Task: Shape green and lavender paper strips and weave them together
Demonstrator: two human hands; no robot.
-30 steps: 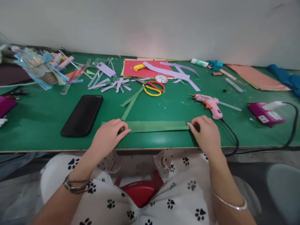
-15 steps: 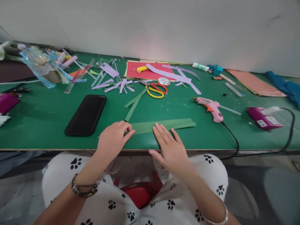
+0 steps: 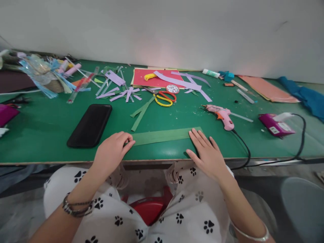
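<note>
A long green paper strip (image 3: 162,136) lies flat near the front edge of the green table (image 3: 45,128). My left hand (image 3: 111,152) rests on the strip's left end, fingers curled and pressing it down. At the strip's right end my right hand (image 3: 206,153) lies flat with its fingers stretched out, fingertips on the paper. Neither hand lifts anything.
A black phone (image 3: 89,125) lies left of the strip. Behind it are thin green strips (image 3: 140,113), yellow-red scissors (image 3: 163,98), purple paper strips (image 3: 121,92) and a red sheet (image 3: 144,77). A pink glue gun (image 3: 220,114) with a black cable and a purple power adapter (image 3: 274,125) lie right.
My right hand slid rightward along the green strip from its middle to its right end, fingers flat. The left hand stayed on the left end.
</note>
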